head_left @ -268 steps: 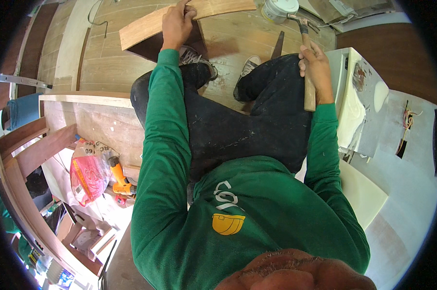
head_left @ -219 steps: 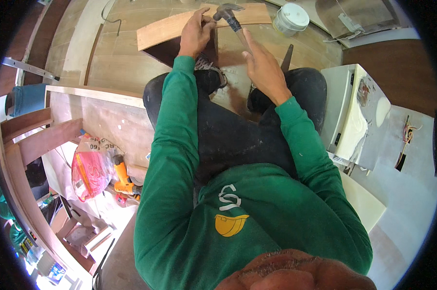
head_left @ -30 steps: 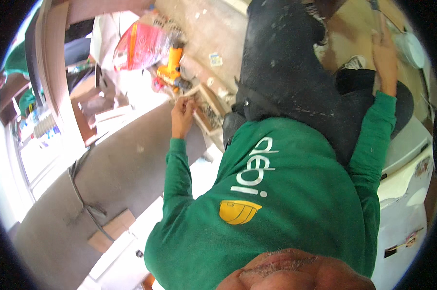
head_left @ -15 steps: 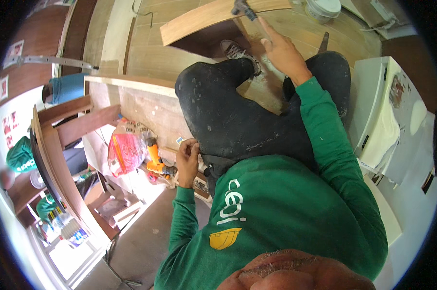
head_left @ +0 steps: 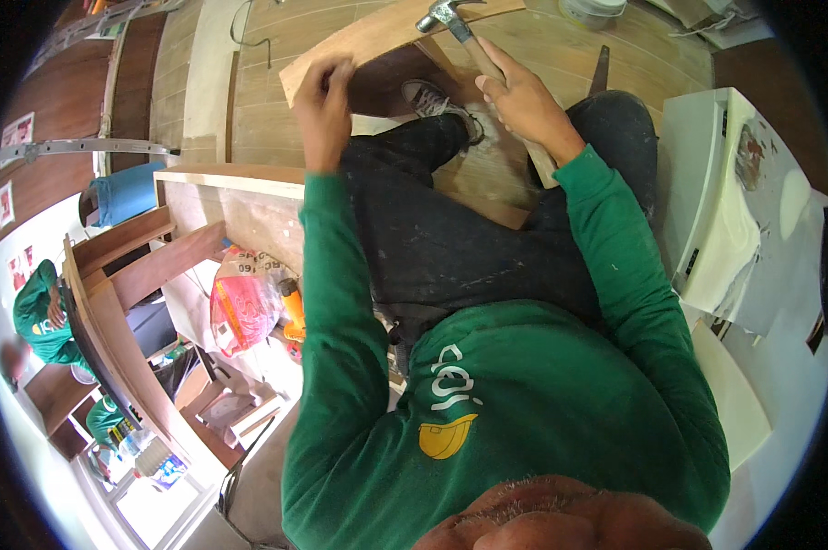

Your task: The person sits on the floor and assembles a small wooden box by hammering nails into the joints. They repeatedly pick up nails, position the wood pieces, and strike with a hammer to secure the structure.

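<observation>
My right hand (head_left: 527, 103) is closed around the wooden handle of a claw hammer (head_left: 482, 57). The hammer's metal head is over the far edge of a wooden frame (head_left: 363, 38), which has a pale curved edge and a dark inner face. At the left end of that pale edge is my left hand (head_left: 325, 103), its fingers curled and pinched together. Motion blur and small size hide whatever is between those fingertips. My shoe (head_left: 427, 96) is beside the frame's dark inner face.
To the left, an orange drill (head_left: 292, 307) lies beside a red and clear plastic bag (head_left: 240, 302). A white cabinet (head_left: 702, 183) stands at my right, and a white bucket (head_left: 592, 11) at the far right. Another person in green (head_left: 43, 312) is at the far left.
My left hand has moved from beside my hip, far forward to the frame's left end. The hammer has shifted slightly left, and more of its handle shows.
</observation>
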{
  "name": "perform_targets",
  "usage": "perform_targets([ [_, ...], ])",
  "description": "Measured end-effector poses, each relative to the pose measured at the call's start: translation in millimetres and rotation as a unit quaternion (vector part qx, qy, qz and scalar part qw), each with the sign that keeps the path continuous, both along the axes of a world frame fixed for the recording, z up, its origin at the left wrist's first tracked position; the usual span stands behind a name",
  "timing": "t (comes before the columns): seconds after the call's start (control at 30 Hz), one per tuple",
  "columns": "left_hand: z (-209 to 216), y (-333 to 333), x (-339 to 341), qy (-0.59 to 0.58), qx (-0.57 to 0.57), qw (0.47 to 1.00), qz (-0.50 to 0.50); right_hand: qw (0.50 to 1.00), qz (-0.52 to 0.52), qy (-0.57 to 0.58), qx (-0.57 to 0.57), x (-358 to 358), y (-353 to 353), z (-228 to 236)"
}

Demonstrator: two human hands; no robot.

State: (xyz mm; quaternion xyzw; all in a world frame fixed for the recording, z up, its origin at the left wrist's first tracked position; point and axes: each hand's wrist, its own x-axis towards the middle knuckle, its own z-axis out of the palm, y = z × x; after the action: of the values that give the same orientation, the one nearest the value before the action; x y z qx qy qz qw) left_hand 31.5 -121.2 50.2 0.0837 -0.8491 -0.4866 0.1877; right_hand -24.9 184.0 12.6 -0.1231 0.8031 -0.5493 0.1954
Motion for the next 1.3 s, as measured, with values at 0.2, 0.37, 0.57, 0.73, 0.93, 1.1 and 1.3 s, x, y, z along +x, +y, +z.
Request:
perform_targets([
  [0.2,-49,-9,-125,-0.027,-0.055,0.994,-0.095,0.999,-0.025,-0.041,0.012,8,5,11],
  [0.37,-83,5,-143,0.084,-0.032,0.995,-0.053,0.997,-0.045,-0.061,-0.019,18,5,11],
  [0.57,-85,-1,-150,0.094,-0.082,0.988,-0.087,0.993,-0.053,-0.098,-0.036,22,4,9],
  [0.73,-89,-8,-152,0.1,-0.076,0.989,-0.079,0.996,-0.038,-0.078,-0.037,19,2,4],
  [0.93,-87,-5,-151,0.091,-0.092,0.988,-0.082,0.996,-0.04,-0.069,-0.035,22,3,5],
  [1.1,-86,-1,-151,0.101,-0.074,0.989,-0.084,0.995,-0.05,-0.074,-0.033,23,2,2],
  [1.3,-85,-3,-152,0.099,-0.091,0.987,-0.084,0.996,-0.049,-0.074,-0.029,23,1,3],
])
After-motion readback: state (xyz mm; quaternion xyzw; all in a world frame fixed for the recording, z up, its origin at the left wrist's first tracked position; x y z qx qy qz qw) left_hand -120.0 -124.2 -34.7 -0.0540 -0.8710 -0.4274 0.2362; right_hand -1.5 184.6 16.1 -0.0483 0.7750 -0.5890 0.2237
